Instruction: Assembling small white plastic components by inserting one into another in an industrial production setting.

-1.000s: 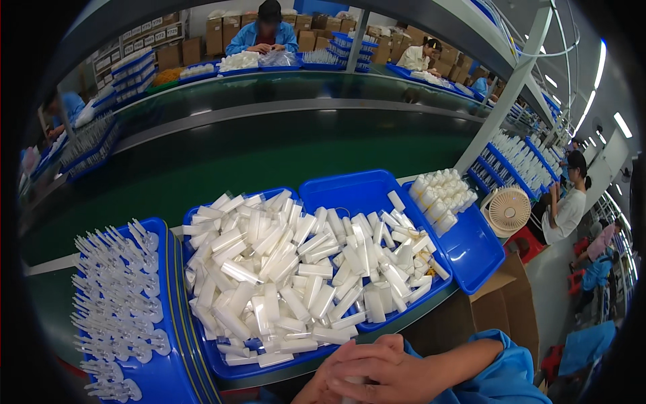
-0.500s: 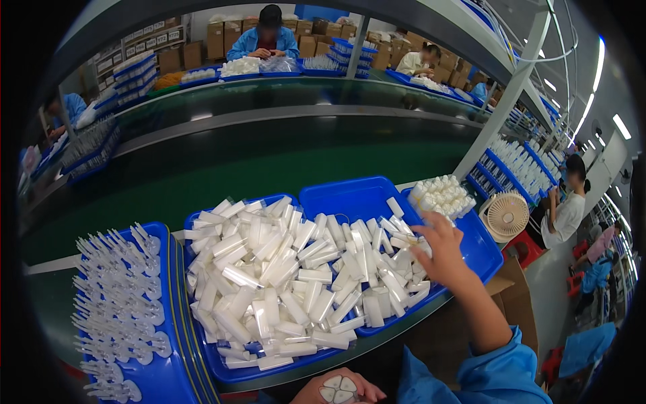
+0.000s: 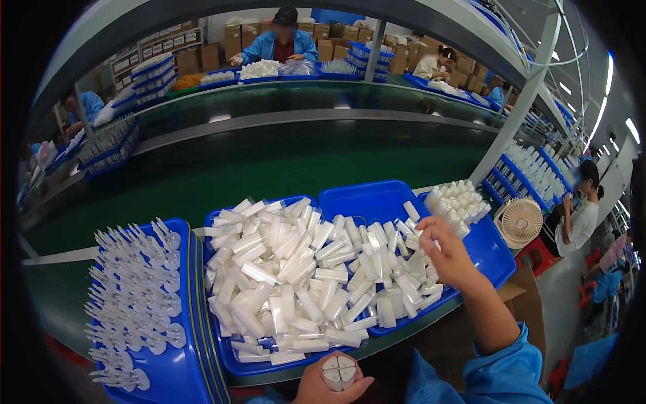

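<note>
Trays [image 3: 494, 252], blue, on bench edge; green conveyor [image 3: 269, 175] behind.

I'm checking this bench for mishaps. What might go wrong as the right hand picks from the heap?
The white tubes are heaped above the rim of the blue tray, so the right hand could knock some over the edge. The left hand grips a small round bundle at the bench edge; it may slip.
</note>
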Tool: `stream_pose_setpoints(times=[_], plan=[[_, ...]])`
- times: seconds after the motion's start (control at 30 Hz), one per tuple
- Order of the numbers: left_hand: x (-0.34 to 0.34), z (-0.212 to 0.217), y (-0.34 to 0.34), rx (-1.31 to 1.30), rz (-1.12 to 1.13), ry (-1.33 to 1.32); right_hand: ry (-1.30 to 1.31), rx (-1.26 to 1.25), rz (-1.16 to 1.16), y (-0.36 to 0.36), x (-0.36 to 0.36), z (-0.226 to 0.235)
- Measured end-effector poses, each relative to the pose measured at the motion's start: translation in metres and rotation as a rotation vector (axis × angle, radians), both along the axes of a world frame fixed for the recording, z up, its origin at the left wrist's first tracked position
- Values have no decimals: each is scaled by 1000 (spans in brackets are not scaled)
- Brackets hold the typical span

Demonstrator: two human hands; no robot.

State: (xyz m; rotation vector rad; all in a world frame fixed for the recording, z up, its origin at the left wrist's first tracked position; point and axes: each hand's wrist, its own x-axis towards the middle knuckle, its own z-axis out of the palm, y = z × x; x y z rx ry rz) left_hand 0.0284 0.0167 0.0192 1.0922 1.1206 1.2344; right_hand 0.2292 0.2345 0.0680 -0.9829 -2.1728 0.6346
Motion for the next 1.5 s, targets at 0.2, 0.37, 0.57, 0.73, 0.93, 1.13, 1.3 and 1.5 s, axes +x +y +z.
stream_pose_setpoints(times=[0.2, 0.37, 0.57, 0.73, 0.93, 1.13, 1.3, 1.5], plan=[[7, 27, 10, 36, 286, -430, -65, -123, 459, -79, -44, 21], [-20, 26, -8, -20, -650, -1011, 386, -971, 832, -107, -48, 5], [-15, 14, -7, 300, 90, 236, 803, -1441, 813, -108, -41, 17], [-15, 7, -8, 150, 160, 149, -30, -300, 1346, -137, -72, 39], [-9, 10, -18, 354, 314, -387, 984, -1120, 1186, -143, -58, 7], [-7, 6, -22, 581, 301, 753, 148, -298, 820, -131, -58, 7], [-8, 32, -28, 399, 100, 785, 2, -144, 656, -139, -50, 15], [-93, 58, -68, 739, 97, 724, -33, 199, -199, -51, 34, 24]])
